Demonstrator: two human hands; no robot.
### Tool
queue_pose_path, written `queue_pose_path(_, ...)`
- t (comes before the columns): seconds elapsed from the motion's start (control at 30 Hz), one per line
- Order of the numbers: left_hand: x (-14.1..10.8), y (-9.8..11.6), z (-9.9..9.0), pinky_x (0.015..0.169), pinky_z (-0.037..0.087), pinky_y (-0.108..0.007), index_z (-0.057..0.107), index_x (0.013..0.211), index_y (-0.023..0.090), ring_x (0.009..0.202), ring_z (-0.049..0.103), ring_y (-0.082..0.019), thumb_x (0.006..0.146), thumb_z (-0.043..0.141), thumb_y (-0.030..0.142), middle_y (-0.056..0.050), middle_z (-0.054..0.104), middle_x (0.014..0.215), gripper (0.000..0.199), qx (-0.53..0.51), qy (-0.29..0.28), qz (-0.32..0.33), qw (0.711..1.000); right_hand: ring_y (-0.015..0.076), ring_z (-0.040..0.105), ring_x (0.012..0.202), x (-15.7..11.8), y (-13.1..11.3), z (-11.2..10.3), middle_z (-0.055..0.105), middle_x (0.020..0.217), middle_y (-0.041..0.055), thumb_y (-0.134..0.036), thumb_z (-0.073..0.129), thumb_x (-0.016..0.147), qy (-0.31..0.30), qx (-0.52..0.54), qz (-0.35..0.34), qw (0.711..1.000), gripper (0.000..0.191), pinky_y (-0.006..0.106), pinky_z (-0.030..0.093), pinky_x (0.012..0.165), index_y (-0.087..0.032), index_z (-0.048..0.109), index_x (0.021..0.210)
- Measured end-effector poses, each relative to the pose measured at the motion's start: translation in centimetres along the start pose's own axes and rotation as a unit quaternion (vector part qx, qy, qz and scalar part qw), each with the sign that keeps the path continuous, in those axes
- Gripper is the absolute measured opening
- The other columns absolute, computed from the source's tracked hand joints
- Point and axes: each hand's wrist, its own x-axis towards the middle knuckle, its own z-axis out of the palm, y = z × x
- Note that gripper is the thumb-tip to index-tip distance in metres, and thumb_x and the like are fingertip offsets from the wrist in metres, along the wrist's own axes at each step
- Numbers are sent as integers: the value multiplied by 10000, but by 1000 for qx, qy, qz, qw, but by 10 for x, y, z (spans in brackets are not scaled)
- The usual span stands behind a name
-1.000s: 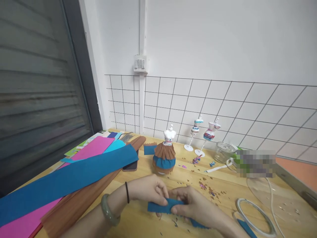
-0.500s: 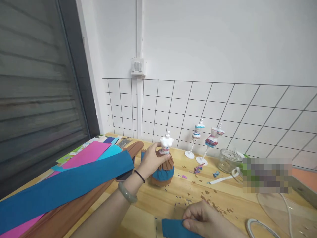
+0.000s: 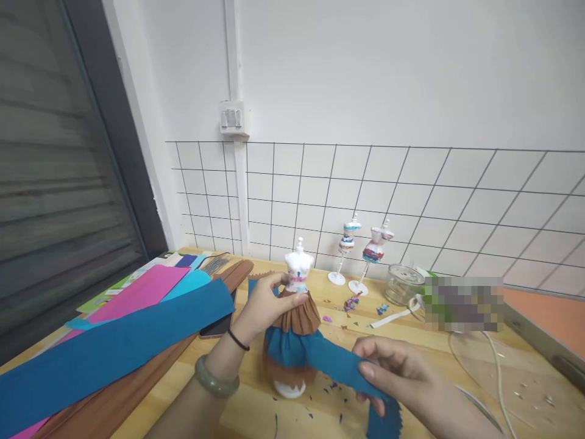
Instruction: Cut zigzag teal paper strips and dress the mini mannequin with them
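Observation:
A small white mannequin (image 3: 298, 263) wears a gathered brown paper layer (image 3: 299, 314) over a pleated blue layer and a lower brown one. Its white base shows beneath, and the figure is upright. My left hand (image 3: 269, 302) pinches it at the waist, thumb in front. From the blue layer a blue paper strip (image 3: 336, 360) stretches to the right. My right hand (image 3: 388, 369) grips that strip between thumb and fingers, and its loose end hangs below the hand.
Blue, pink and brown paper sheets (image 3: 114, 335) lie at the left, partly over a phone. Two small mannequins (image 3: 346, 239) (image 3: 375, 247) stand by the wall grid, near a glass jar (image 3: 404, 283). Paper scraps, a white strip, a cord and a clear sheet lie at the right.
The mannequin is now nearer, with its white base showing. My right hand has risen with the blue strip, which now stretches out from the skirt. The camera view has shifted rightward.

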Motion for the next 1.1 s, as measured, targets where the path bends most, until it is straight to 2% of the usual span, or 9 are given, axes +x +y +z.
queue_pose_path(0.23, -20, 28, 14, 815, 450, -319, 642, 886, 163, 930, 590, -243, 670, 656, 391, -47, 677, 942, 315, -5, -114, -31, 993, 73, 393, 464, -10, -10, -2, 447, 540, -64, -479, 607, 745, 50, -4, -24, 998, 301, 188, 325, 471, -188, 532, 770)
queue_pose_path(0.43, -29, 36, 26, 819, 444, -286, 651, 895, 175, 959, 587, -235, 677, 659, 338, -26, 685, 945, 272, -54, -149, -51, 986, 81, 324, 451, -11, -13, 1, 377, 513, -68, -530, 600, 715, 102, -60, -19, 993, 345, 197, 252, 432, -188, 566, 748)
queue_pose_path(0.6, -31, 36, 33, 800, 451, -303, 638, 910, 165, 934, 591, -240, 671, 664, 336, -41, 675, 951, 295, -76, -147, -70, 984, 111, 433, 535, -11, -12, 1, 479, 623, -28, -484, 607, 728, 121, -73, -50, 989, 289, 214, 372, 502, -196, 585, 725)
queue_pose_path(0.7, -31, 35, 35, 801, 450, -315, 634, 897, 158, 926, 586, -245, 678, 657, 330, -47, 670, 934, 280, -81, -139, -73, 984, 129, 473, 583, -8, -9, 1, 525, 678, -14, -458, 626, 718, 144, -60, -53, 986, 260, 219, 396, 521, -202, 576, 715)
queue_pose_path(0.9, -32, 36, 37, 801, 443, -301, 625, 875, 155, 931, 575, -233, 678, 659, 304, -42, 655, 914, 250, -113, -159, -71, 978, 118, 463, 478, -2, -6, 5, 501, 483, -47, -490, 649, 678, 209, -33, -21, 977, 318, 208, 345, 461, -188, 566, 731)
queue_pose_path(1.1, -32, 35, 39, 757, 449, -290, 626, 806, 153, 882, 574, -229, 650, 678, 287, -36, 649, 840, 212, -113, -148, -76, 980, 110, 462, 475, -2, -9, 10, 494, 486, -47, -510, 652, 667, 193, -32, -19, 981, 355, 211, 359, 477, -175, 616, 776)
